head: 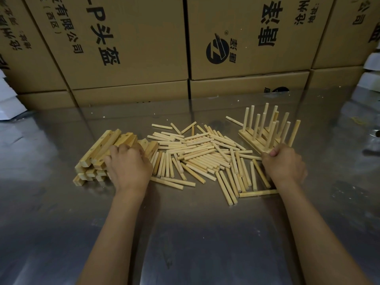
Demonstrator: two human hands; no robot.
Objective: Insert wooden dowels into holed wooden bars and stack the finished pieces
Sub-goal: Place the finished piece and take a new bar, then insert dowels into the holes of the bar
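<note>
A pile of holed wooden bars (pixel 100 150) lies at the left of the metal table. My left hand (pixel 128 165) rests on its right side, fingers curled over a bar. Loose wooden dowels (pixel 202 153) are scattered across the middle. At the right stands a group of finished bars (pixel 258 138) with dowels standing upright in them. My right hand (pixel 284 162) is at the near end of that group, fingers curled round the near end of a finished bar whose dowel (pixel 294 132) stands upright.
The shiny metal table (pixel 195 233) stretches toward me. A wall of printed cardboard boxes (pixel 185 48) closes off the back. White objects sit at the far left (pixel 8 99) and far right (pixel 370 75) edges.
</note>
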